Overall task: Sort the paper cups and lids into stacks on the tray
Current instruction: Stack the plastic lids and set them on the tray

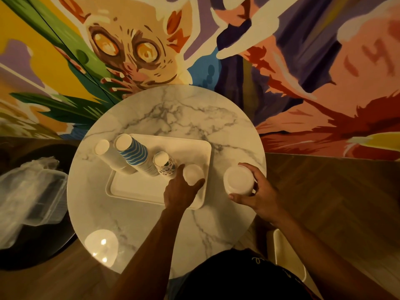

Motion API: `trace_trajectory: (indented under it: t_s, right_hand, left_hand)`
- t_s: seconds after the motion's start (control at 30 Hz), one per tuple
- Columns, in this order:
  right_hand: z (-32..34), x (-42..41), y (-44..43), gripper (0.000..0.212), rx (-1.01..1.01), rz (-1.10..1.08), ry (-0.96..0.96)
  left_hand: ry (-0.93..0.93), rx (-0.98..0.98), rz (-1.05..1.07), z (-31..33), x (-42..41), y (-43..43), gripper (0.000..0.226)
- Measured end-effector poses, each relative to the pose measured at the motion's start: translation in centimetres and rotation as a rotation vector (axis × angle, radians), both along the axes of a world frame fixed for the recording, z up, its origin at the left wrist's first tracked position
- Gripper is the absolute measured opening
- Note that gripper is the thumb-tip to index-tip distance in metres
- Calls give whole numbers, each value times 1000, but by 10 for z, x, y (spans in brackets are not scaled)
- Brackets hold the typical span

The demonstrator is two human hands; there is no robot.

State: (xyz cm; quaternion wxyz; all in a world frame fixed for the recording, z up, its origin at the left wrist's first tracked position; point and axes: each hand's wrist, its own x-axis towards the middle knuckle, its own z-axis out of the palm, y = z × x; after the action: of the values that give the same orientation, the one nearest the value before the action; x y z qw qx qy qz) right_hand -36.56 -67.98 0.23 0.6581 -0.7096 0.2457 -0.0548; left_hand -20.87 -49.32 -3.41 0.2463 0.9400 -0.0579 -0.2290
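Observation:
A white tray (190, 148) lies on the round marble table (173, 109). On its left side stand upturned cup stacks: a plain white stack (108, 154), a tall blue-striped stack (135, 153) and a short patterned stack (165, 164). My left hand (180, 192) grips a small white stack of lids (192, 174) on the tray's right part, thumb and fingers round it. My right hand (255, 191) holds a wider white stack of lids (239, 180) on the table, just right of the tray.
A dark round side table at the left carries clear plastic containers (32, 200) and crumpled wrap. A painted mural wall rises just behind the marble table. Lamp glare (101, 243) shines on the table's near left. Wooden floor lies to the right, with a white object (289, 254) near my legs.

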Motion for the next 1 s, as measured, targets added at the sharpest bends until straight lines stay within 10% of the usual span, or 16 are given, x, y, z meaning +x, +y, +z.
trace_trajectory:
  t_s: [0.27,1.0]
  right_hand:
    - [-1,4,1,92,10,14,-7]
    - [-18,5,10,87,-50,58,-50]
  left_hand:
    - [-107,-219,-21,61,-20,-24,76]
    - [-227,-78,-547,89,-37,-32,86]
